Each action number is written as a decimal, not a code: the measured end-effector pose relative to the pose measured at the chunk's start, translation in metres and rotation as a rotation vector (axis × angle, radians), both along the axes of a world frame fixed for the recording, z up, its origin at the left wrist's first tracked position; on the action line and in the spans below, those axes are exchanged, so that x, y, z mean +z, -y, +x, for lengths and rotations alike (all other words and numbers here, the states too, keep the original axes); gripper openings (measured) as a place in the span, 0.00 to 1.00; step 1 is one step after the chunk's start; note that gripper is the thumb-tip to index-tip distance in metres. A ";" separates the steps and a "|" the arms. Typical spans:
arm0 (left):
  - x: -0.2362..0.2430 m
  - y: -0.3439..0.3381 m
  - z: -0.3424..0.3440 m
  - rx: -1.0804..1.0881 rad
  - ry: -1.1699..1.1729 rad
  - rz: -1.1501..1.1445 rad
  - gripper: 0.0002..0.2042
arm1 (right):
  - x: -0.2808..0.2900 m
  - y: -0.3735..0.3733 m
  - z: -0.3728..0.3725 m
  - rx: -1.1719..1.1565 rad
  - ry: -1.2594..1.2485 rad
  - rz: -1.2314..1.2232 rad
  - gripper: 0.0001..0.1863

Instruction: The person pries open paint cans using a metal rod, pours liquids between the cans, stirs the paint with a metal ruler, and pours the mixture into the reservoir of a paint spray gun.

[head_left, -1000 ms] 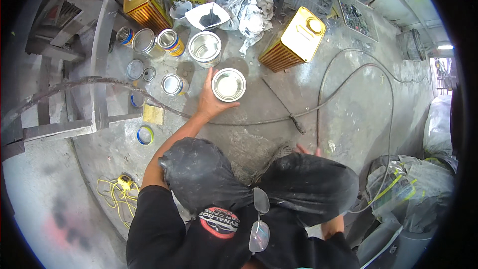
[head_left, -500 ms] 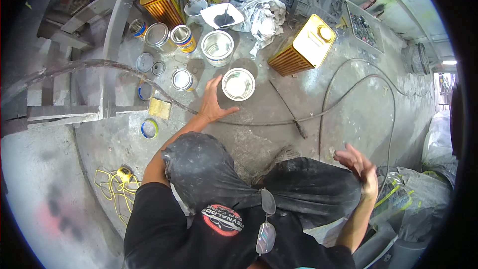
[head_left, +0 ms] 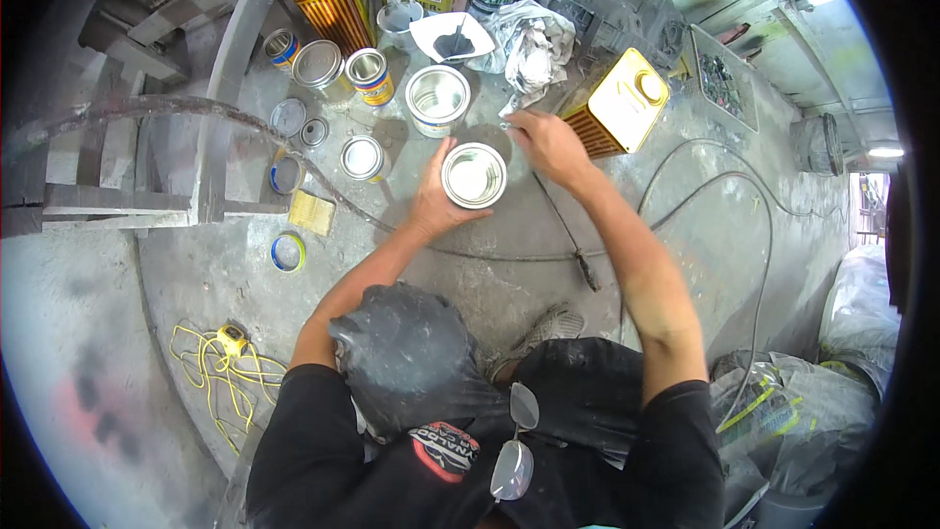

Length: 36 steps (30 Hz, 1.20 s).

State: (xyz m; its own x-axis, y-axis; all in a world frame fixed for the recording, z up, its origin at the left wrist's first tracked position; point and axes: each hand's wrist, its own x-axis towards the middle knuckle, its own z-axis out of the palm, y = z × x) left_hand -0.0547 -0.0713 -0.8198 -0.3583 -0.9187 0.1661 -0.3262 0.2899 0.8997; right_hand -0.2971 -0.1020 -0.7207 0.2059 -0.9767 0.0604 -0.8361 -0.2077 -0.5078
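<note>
My left hand [head_left: 436, 198] is wrapped around the left and near side of an open metal can [head_left: 473, 174], shiny with a pale inside. My right hand [head_left: 548, 145] reaches just beyond it, fingers curled at the trailing end of a crumpled white cloth [head_left: 537, 44]. Behind the held can stands another open metal can [head_left: 437, 98], and to its left a smaller lidded can [head_left: 362, 155]. A tall gold rectangular tin [head_left: 627, 93] is right of my right hand.
A white tray of dark material [head_left: 431, 34], several paint cans [head_left: 318, 64] and tins sit at the back. A hose [head_left: 470, 255] crosses the floor, with a thin rod [head_left: 563, 230] nearby. A grey frame [head_left: 211, 176], yellow cord [head_left: 225, 372] and plastic-covered objects [head_left: 783, 402] flank me.
My right hand has swung up from beside my right knee to the cloth beyond the can. My left hand stays at the can, its fingers closer around it than half a second ago.
</note>
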 end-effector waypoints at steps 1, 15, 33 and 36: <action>0.000 -0.002 0.000 0.016 -0.032 0.031 0.65 | -0.001 0.012 0.016 -0.008 0.019 0.053 0.17; 0.025 -0.038 0.034 -0.074 -0.117 0.164 0.56 | -0.045 0.024 0.038 0.135 -0.028 0.011 0.15; 0.078 -0.056 0.081 -0.049 -0.035 0.063 0.58 | -0.013 -0.058 -0.022 0.410 -0.253 -0.199 0.13; 0.081 -0.053 0.077 -0.037 0.027 -0.038 0.57 | -0.020 -0.051 -0.013 0.338 -0.279 0.034 0.20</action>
